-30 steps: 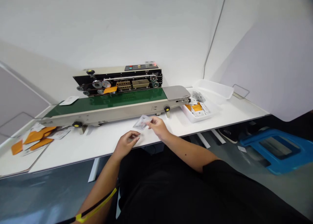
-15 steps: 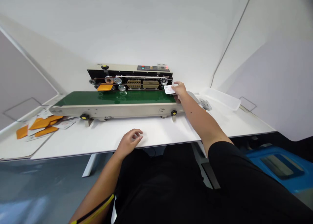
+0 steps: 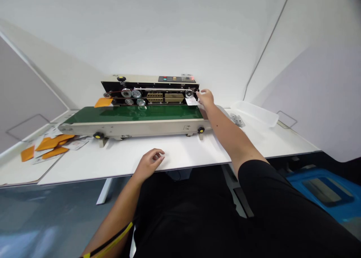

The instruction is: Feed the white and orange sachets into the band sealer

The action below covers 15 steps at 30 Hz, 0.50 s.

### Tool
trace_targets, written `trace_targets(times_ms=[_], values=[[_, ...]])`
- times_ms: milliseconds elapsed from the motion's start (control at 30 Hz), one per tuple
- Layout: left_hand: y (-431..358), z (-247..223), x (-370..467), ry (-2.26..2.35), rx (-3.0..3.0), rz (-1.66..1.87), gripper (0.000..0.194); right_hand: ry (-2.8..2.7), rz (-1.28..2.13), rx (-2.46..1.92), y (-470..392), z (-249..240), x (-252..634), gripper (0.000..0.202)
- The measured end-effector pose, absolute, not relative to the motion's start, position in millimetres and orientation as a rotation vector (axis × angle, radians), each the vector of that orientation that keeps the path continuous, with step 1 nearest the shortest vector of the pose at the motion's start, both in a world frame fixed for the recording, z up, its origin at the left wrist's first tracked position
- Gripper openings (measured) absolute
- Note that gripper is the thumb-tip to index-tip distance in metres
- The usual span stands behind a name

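A continuous band sealing machine (image 3: 172, 85) stands over a green conveyor belt (image 3: 166, 113). At its right end a small white packet (image 3: 192, 101) sits with its upper edge at the rollers. My right hand (image 3: 206, 97) is just right of this packet, fingers somewhat apart and seemingly off it. An orange packet (image 3: 103, 102) sticks out at the machine's left end, above the belt. My left hand (image 3: 150, 163) rests at the table's front edge, fingers loosely curved, thumb apart, nothing in it.
Several orange and white packets (image 3: 52, 147) lie piled left of the conveyor. Behind my right forearm are small clear-and-grey packets (image 3: 237, 119) and a translucent plastic tray (image 3: 256, 113). A blue bin (image 3: 324, 190) stands below the table at right.
The white packet has moved slightly left and down from my right hand, which seems to have let it go. The orange packet has travelled left. My left hand stays put.
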<state>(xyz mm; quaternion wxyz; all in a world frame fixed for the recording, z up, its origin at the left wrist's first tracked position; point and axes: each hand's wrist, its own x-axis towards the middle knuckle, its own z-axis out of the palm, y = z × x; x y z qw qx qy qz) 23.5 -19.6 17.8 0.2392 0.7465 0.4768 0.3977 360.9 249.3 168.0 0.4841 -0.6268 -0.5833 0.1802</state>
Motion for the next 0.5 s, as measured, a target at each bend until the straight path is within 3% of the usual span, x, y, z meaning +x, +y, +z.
trace_targets(times_ms=[267, 400, 500], values=[[-20.2, 18.2, 22.1, 1.295, 2.001, 1.096, 0.028, -1.227, -0.244, -1.608, 173.5, 133.7, 499.3, 0.048], [-15.8, 16.6, 19.8, 1.307, 1.951, 1.113, 0.030, -1.330, 0.033, -1.938, 159.5, 98.8, 573.9, 0.041], [-14.0, 16.1, 20.0, 1.336, 1.938, 1.109, 0.031, -1.531, 0.150, -2.159, 167.2, 80.3, 596.6, 0.051]])
